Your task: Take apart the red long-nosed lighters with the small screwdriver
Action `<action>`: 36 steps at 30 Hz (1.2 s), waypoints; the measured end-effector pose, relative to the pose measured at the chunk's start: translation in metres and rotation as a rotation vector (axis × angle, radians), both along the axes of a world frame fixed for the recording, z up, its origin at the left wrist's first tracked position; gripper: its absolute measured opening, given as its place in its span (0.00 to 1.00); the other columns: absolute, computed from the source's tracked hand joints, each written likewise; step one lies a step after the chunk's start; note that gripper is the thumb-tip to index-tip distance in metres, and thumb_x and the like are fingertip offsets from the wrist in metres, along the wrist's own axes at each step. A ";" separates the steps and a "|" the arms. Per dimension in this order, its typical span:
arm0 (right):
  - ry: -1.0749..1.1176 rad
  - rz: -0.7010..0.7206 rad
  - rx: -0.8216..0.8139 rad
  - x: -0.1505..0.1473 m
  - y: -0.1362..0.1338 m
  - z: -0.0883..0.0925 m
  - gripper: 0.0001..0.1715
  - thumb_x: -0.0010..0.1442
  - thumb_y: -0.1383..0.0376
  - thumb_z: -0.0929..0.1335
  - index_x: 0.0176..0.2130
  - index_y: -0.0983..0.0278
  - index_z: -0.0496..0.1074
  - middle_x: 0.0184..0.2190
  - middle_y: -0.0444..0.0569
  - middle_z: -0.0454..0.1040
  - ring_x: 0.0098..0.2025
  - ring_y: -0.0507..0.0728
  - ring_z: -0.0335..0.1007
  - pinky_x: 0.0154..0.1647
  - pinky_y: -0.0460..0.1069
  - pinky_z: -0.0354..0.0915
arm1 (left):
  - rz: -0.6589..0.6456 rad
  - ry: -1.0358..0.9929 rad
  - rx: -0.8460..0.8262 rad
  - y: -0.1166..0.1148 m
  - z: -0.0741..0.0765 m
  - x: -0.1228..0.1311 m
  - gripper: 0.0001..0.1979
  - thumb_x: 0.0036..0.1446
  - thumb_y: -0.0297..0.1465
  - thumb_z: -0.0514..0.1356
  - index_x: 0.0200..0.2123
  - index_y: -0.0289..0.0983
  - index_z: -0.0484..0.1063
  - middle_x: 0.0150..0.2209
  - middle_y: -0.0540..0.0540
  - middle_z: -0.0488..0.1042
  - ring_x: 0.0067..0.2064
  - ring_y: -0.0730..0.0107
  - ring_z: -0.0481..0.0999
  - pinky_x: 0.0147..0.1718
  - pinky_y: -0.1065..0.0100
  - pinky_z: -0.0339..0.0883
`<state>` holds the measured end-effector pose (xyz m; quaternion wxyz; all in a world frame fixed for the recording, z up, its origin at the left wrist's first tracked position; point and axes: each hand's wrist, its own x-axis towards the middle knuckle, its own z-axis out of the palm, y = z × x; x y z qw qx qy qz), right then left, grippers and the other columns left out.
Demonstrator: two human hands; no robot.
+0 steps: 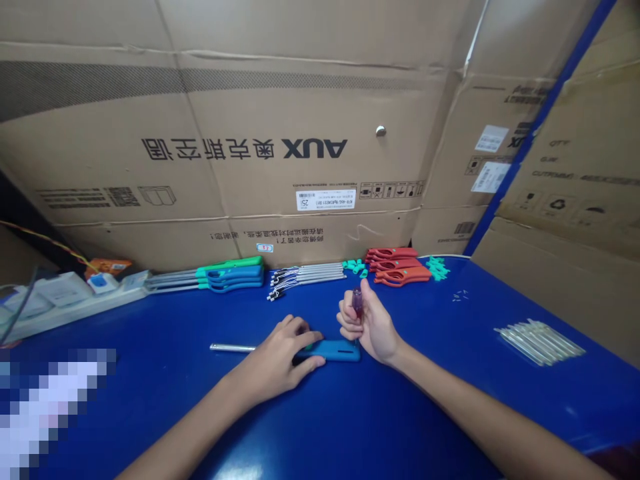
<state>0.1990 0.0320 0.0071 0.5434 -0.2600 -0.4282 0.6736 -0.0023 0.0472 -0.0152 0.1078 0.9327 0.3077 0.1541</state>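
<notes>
A blue long-nosed lighter (336, 351) lies flat on the blue table, its metal tube pointing left. My left hand (281, 355) is closed over its middle, thumb on the near side and fingers on the far side, hiding part of the body. Upright in the fist of my right hand (374, 327) is a screwdriver with a translucent purple handle (357, 300). Its lower end meets the right end of the lighter, though the tip is mostly hidden by my fingers.
Along the back are blue and green lighters (235, 275), metal tubes with wires (315, 273), small green parts (355, 267), red-orange handle shells (403, 272) and green pieces (438, 268). Tiny screws (460, 295) and clear tubes (540, 342) lie right; a power strip (75, 303) stands left.
</notes>
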 end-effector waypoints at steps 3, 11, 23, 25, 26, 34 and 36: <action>0.014 -0.011 0.003 -0.001 -0.001 0.001 0.34 0.54 0.41 0.66 0.18 0.63 0.54 0.16 0.36 0.44 0.17 0.46 0.35 0.18 0.45 0.35 | 0.008 0.006 -0.002 0.001 -0.001 0.000 0.17 0.63 0.41 0.56 0.51 0.41 0.71 0.41 0.42 0.70 0.45 0.59 0.70 0.49 0.56 0.67; -0.003 0.004 0.043 -0.001 -0.002 -0.003 0.32 0.57 0.43 0.64 0.18 0.62 0.55 0.16 0.36 0.45 0.18 0.47 0.36 0.19 0.46 0.37 | 0.004 -0.007 0.017 0.000 -0.001 0.000 0.17 0.63 0.40 0.56 0.52 0.41 0.71 0.42 0.42 0.70 0.45 0.60 0.70 0.48 0.56 0.67; -0.655 -0.567 0.662 0.019 -0.007 0.013 0.06 0.61 0.63 0.67 0.40 0.60 0.67 0.30 0.44 0.70 0.28 0.52 0.68 0.31 0.49 0.66 | 0.022 -0.024 0.037 -0.001 -0.001 -0.001 0.17 0.62 0.41 0.57 0.51 0.42 0.73 0.41 0.43 0.70 0.44 0.60 0.71 0.46 0.59 0.69; -0.804 -0.635 0.776 0.026 -0.009 0.015 0.05 0.62 0.66 0.65 0.40 0.60 0.69 0.31 0.46 0.73 0.30 0.53 0.71 0.33 0.49 0.68 | 0.020 -0.025 0.035 -0.001 -0.001 -0.001 0.17 0.63 0.41 0.57 0.51 0.42 0.72 0.41 0.43 0.70 0.44 0.60 0.71 0.46 0.59 0.68; -0.857 -0.650 0.817 0.029 -0.009 0.016 0.06 0.62 0.67 0.65 0.39 0.61 0.70 0.31 0.46 0.74 0.30 0.53 0.71 0.33 0.49 0.68 | 0.018 -0.023 0.035 0.000 -0.001 -0.001 0.17 0.63 0.41 0.57 0.51 0.42 0.72 0.41 0.42 0.70 0.44 0.60 0.71 0.46 0.58 0.68; -0.878 -0.622 0.998 0.033 -0.013 0.025 0.03 0.57 0.64 0.71 0.34 0.60 0.77 0.34 0.49 0.75 0.33 0.55 0.72 0.35 0.52 0.71 | 0.014 0.007 0.023 0.000 0.000 -0.001 0.17 0.64 0.41 0.55 0.52 0.42 0.72 0.42 0.43 0.70 0.43 0.61 0.71 0.47 0.58 0.68; -0.812 -0.602 0.905 0.030 -0.015 0.024 0.06 0.56 0.64 0.72 0.37 0.59 0.77 0.33 0.48 0.75 0.30 0.54 0.72 0.32 0.51 0.72 | 0.015 0.011 0.025 0.000 0.000 -0.001 0.17 0.64 0.41 0.55 0.52 0.42 0.71 0.42 0.43 0.70 0.44 0.60 0.71 0.47 0.58 0.68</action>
